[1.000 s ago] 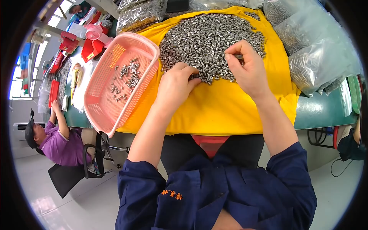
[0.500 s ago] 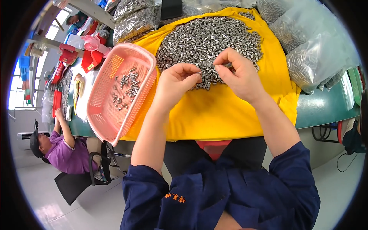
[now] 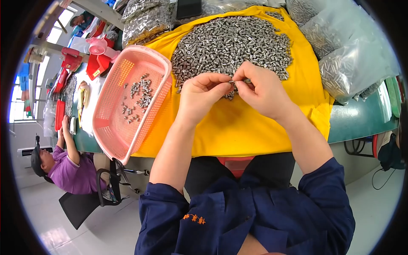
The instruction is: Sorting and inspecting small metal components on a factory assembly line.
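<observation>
My left hand (image 3: 201,96) and my right hand (image 3: 264,91) meet fingertip to fingertip above the near edge of a big heap of small metal parts (image 3: 229,42). Both hands are closed in a pinch. Something small and dark shows between the fingertips, too tiny and too covered to name. The heap of short silvery cylinders is spread over a yellow cloth (image 3: 238,131). Left of my left hand stands a pink perforated plastic basket (image 3: 108,114), with a loose scatter of similar metal parts (image 3: 143,92) on its bottom.
Clear plastic bags of metal parts (image 3: 340,72) lie at the right, and more packed bags (image 3: 146,23) at the back left. A dark phone (image 3: 189,8) rests behind the heap. A pink fan (image 3: 98,46) stands beyond the basket. A person in purple (image 3: 76,172) sits at the left.
My hands have come together; they were apart before. The left moved right and the right moved slightly left, so the fingertips now touch over the heap's near edge.
</observation>
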`<state>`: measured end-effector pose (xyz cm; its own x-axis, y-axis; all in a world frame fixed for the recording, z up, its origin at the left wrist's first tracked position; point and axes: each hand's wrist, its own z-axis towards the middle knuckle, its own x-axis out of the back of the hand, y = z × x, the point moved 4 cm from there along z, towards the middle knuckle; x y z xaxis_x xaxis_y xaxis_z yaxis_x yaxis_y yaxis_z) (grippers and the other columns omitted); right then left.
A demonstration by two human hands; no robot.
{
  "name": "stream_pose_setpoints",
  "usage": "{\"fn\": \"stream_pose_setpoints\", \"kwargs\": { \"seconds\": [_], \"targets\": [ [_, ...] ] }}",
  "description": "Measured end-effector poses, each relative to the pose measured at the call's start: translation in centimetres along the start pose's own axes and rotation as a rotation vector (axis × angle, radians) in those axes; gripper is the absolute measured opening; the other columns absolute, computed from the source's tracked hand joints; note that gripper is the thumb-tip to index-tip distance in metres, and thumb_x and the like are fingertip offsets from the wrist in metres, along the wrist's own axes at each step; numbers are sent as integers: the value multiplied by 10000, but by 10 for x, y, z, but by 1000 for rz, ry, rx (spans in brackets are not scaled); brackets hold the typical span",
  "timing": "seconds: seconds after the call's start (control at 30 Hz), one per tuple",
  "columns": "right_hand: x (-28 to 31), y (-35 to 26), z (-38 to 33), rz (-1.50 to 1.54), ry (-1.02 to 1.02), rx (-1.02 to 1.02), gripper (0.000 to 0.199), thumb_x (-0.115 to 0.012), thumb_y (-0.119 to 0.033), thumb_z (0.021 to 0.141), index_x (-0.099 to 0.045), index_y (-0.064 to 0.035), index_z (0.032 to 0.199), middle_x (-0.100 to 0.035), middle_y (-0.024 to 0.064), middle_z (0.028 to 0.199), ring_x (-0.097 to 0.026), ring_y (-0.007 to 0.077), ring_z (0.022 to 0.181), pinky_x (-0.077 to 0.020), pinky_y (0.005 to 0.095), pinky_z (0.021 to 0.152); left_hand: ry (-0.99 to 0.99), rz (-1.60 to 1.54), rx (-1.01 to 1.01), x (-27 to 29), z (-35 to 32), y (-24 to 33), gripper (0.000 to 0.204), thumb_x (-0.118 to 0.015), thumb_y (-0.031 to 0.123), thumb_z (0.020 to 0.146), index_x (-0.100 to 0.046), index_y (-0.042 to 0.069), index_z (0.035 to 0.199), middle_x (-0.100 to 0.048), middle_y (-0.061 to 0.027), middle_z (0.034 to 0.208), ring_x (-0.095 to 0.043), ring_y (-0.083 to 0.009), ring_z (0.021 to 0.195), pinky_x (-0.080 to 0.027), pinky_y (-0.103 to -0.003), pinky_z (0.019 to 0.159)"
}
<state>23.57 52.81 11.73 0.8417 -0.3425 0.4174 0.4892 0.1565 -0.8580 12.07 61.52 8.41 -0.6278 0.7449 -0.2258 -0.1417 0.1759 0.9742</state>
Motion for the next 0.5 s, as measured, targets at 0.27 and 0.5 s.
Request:
{"fn": "stream_pose_setpoints", "kwargs": {
  "seconds": [0.27,0.5],
  "targets": [
    [-7,-2,-1,-356,64,219,61,-506,-63,723,-459,-43,757,-503,130,693,-502,322,677,-400,404,585,80,434,-79,-2,0,2,120,-599,51,722,-621,23,837,-614,-34,745,-549,-72,659,-451,-216,606],
    [-11,-8,-3,-430,88,263,81,-521,-31,705,-466,-46,763,-509,115,674,-511,296,655,-403,382,573,88,802,-320,-11,-5,18,145,-602,12,704,-600,22,849,-608,-65,769,-585,-134,677,-467,-243,619]
  ]
}}
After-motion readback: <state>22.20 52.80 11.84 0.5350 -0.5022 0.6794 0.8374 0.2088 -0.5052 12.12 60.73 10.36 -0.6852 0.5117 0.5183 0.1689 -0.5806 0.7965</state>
